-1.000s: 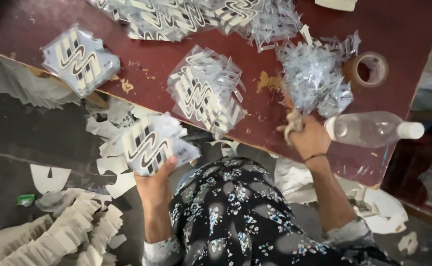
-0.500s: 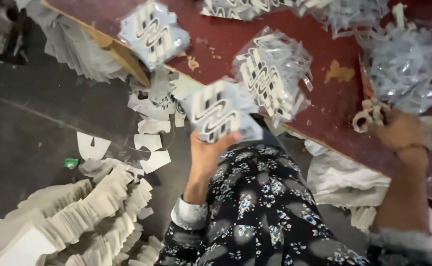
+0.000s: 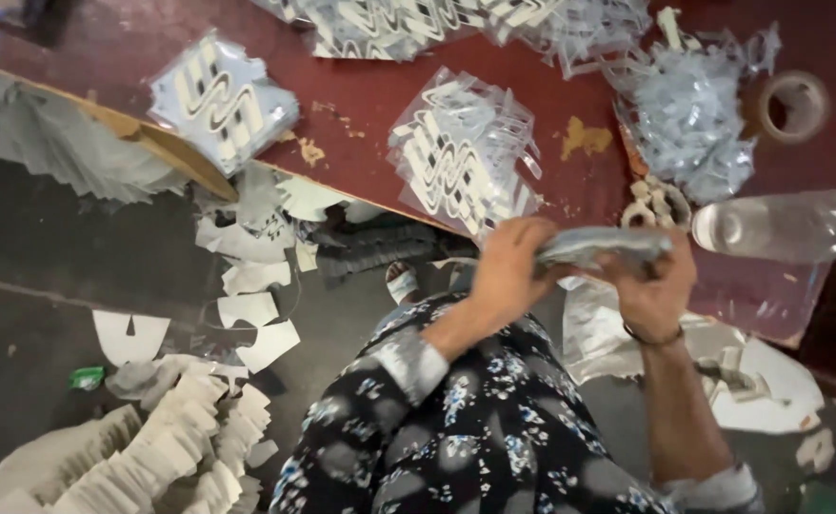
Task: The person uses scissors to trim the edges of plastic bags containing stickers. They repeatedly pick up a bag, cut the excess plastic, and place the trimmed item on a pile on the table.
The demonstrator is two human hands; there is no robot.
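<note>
Packet [image 3: 601, 247] of flat plastic-wrapped pieces lies level between your hands just off the counter [image 3: 361, 143] edge, long axis running left to right. Your left hand [image 3: 508, 276] closes on its left end, your right hand [image 3: 654, 286] grips the right end. Clear bottle [image 3: 789, 227] lies just beyond, near your right hand

Soft, even light, dim toward the floor; motion blur smears everything.
</note>
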